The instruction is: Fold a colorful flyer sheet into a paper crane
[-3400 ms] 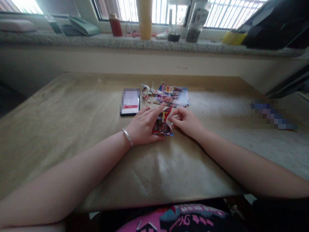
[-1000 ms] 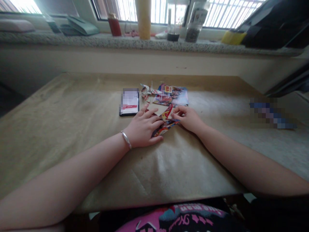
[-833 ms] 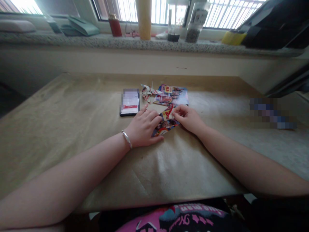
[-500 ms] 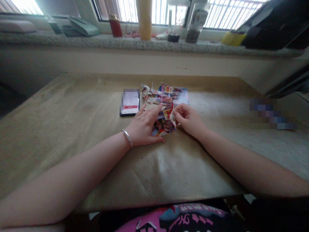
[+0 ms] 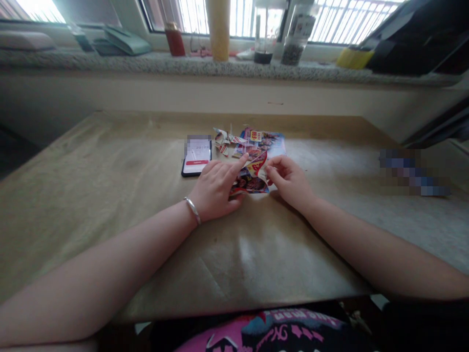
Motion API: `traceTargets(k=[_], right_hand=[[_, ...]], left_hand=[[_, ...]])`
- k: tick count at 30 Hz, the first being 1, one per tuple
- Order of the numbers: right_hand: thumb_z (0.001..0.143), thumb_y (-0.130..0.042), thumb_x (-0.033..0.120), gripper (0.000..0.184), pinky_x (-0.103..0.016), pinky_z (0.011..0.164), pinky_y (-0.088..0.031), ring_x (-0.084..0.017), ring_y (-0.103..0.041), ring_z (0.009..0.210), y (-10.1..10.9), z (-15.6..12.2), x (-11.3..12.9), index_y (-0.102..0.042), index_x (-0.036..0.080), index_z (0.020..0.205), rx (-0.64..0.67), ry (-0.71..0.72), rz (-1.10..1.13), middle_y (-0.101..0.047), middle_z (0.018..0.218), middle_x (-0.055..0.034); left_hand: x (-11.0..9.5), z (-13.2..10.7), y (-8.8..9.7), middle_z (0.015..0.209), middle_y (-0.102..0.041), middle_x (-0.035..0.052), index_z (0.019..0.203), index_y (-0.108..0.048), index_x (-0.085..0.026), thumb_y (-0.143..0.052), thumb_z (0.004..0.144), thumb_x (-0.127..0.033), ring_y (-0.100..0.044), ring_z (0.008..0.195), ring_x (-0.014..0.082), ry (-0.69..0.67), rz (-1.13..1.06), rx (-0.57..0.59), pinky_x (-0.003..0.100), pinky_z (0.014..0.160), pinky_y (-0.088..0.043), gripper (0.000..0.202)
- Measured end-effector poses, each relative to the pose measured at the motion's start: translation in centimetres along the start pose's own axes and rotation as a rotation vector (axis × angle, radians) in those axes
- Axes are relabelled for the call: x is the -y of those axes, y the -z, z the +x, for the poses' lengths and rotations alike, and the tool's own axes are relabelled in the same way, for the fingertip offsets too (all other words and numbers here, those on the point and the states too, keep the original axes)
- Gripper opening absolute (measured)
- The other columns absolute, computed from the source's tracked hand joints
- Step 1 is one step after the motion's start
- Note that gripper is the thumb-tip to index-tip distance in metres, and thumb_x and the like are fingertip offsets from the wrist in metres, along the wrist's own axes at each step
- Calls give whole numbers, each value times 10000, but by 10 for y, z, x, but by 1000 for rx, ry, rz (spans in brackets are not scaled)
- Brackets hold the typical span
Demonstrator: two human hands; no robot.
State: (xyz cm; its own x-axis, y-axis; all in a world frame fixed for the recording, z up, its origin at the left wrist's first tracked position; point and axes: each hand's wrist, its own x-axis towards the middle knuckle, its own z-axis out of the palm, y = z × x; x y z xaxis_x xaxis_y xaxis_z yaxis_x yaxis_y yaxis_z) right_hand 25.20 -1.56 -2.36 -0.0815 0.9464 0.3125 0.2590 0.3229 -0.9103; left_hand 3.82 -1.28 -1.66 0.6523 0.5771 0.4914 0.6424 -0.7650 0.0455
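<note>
A colourful printed paper sheet (image 5: pixel 252 180) lies partly folded on the table (image 5: pixel 110 195), between my hands. My left hand (image 5: pixel 216 188), with a silver bracelet on the wrist, presses down on the sheet's left side, fingers closed on it and the index finger stretched along its fold. My right hand (image 5: pixel 289 180) pinches the sheet's raised right edge. Behind them lie a stack of similar printed sheets (image 5: pixel 269 141) and several torn paper scraps (image 5: pixel 225 139).
A phone (image 5: pixel 197 159) with a lit screen lies just left of the papers. A blurred blue object (image 5: pixel 414 173) is at the right of the table. The stone windowsill (image 5: pixel 183 63) holds a yellow cylinder (image 5: pixel 219 29), a red cup (image 5: pixel 175 39), jars and a green case.
Both hands have kept working the sheet: it was pressed nearly flat a second ago, and now its right flap is lifted and folded upward toward the stack.
</note>
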Motion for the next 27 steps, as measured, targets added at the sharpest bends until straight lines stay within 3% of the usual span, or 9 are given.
traceTargets(k=[6, 11, 16, 21, 27], right_hand=[[796, -573, 486, 269, -257, 586, -508, -103, -535, 592, 1, -3, -1, -548, 232, 879, 24, 22, -4, -560, 718, 22], [784, -590, 324, 287, -268, 667, -537, -130, -604, 765, -2, -7, 0, -540, 241, 1054, 128, 103, 39, -612, 932, -22], [786, -620, 281, 254, -245, 615, -525, -129, -571, 775, -4, -8, -2, -593, 246, 1036, 85, 237, -102, -609, 938, -24], [792, -639, 255, 203, -225, 549, -517, -125, -570, 739, -3, -10, 2, -625, 250, 995, 51, 325, -231, -625, 905, -17], [806, -626, 198, 222, -226, 572, -520, -120, -599, 776, -3, -14, 7, -613, 249, 1022, 76, 463, -316, -655, 969, -16]], left_hand=[[1, 1, 1, 1151, -617, 98, 1440, -267, -127, -507, 824, -338, -569, 1062, 245, 61, -58, -45, 436, 1056, -287, 694], [4, 2, 1, 1147, -616, 103, 1376, -365, -133, -501, 831, -292, -551, 1089, 243, 122, -128, -102, 430, 1025, -336, 584], [8, 3, -3, 1135, -616, 92, 1223, -513, -167, -509, 805, -185, -556, 1059, 223, 33, -191, -167, 397, 959, -408, 418], [9, 4, -7, 1146, -616, 89, 1201, -520, -179, -533, 786, -140, -558, 1076, 223, -26, -238, -180, 431, 1003, -389, 417], [4, 4, -7, 1182, -595, 102, 1206, -528, -194, -615, 823, -232, -560, 1096, 217, -10, -380, -209, 403, 965, -450, 395]])
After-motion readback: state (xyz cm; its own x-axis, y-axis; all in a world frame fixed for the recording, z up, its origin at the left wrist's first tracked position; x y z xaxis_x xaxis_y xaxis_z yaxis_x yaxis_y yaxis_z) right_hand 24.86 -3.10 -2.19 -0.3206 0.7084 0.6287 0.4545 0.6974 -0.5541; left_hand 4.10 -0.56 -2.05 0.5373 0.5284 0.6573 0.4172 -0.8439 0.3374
